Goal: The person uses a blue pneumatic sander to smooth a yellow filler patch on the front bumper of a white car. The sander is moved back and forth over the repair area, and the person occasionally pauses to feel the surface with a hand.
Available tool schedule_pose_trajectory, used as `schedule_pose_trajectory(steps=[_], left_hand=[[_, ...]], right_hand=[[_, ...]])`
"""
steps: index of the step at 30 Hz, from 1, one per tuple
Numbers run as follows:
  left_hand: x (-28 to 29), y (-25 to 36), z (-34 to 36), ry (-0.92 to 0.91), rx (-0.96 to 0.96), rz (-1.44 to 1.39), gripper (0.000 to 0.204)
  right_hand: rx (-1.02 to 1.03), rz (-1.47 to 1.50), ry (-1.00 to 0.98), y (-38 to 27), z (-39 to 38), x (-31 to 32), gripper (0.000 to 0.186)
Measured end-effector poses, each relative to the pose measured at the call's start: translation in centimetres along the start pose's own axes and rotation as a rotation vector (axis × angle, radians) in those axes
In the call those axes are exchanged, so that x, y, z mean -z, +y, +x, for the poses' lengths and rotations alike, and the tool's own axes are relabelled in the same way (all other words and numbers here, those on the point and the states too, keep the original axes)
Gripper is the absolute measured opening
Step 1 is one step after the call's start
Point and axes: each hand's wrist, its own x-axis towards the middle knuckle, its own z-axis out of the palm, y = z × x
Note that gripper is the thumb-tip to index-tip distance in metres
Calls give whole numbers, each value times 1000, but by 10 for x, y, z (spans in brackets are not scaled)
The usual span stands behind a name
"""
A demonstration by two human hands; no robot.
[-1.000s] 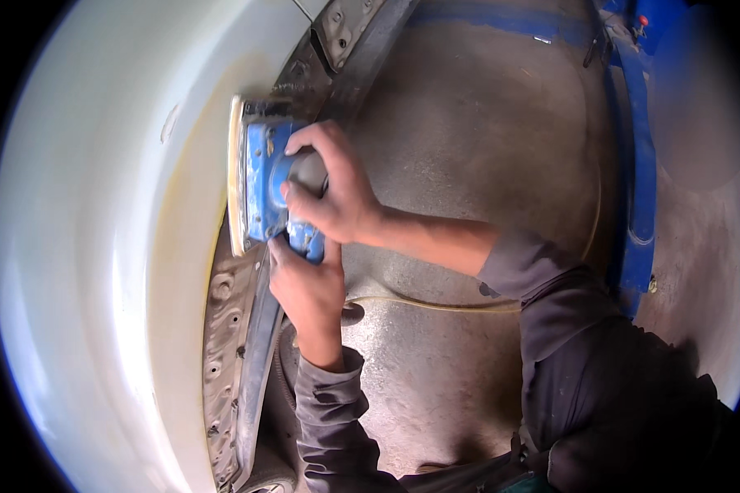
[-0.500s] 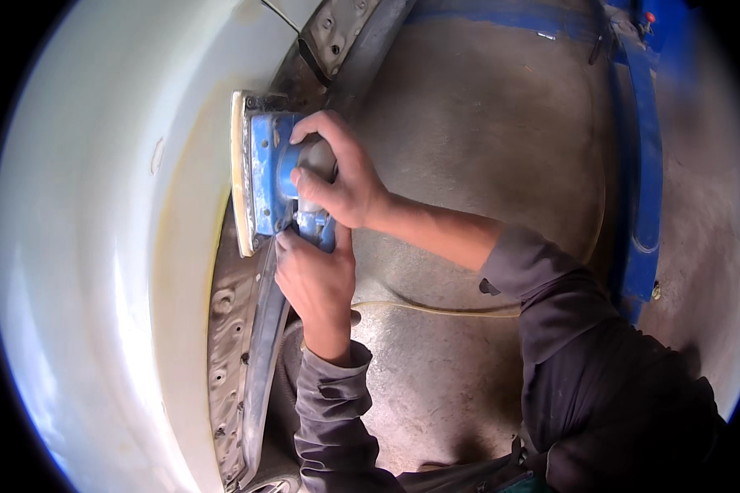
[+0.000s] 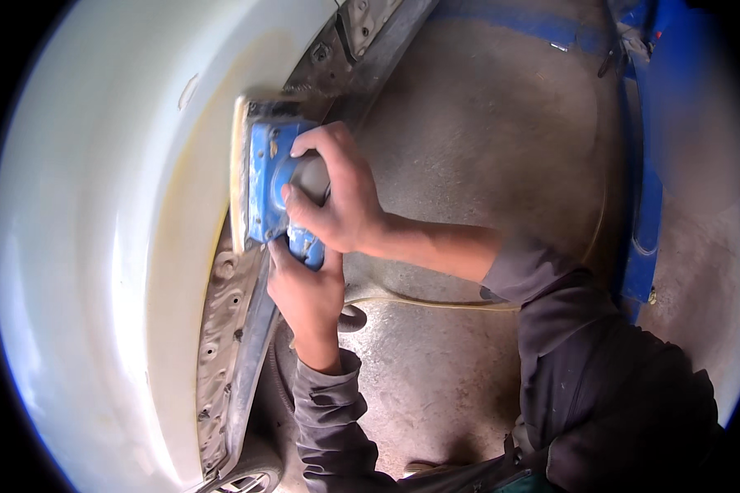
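Observation:
A blue power sander [image 3: 261, 177] with a flat rectangular pad is held against the edge of a pale, curved car body panel [image 3: 99, 214]. Around its grey rounded top my right hand [image 3: 347, 191] is closed, thumb and fingers on either side. My left hand [image 3: 306, 297] grips the sander's lower blue handle; part of its fingers is hidden behind the tool. The pad's sanding face is turned to the panel and out of sight. A yellowish band runs along the panel beside the pad.
Below the panel edge runs a bare metal flange [image 3: 222, 333] with holes. A wheel [image 3: 251, 481] shows at the bottom. A pale hose [image 3: 436, 302] crosses the concrete floor [image 3: 469, 123]. At the right stands a blue metal frame [image 3: 645, 205].
The sander and both hands have shifted along the panel toward its near end. The chipped mark on the panel now appears higher in view. Both hands keep their grip.

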Motion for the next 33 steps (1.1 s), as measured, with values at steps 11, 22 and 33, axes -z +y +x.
schedule_pose_trajectory(steps=[11,22,33], left_hand=[[27,-45,-79,4,90,-28,62],[5,-20,-16,-14,10,39,63],[39,-78,-75,199,-20,-172,74]], right_hand=[[17,133,-296,-39,-61,-24,50],[75,26,-81,-6,-15,-6,35],[79,-11,-252,-62,-70,-49,51]])
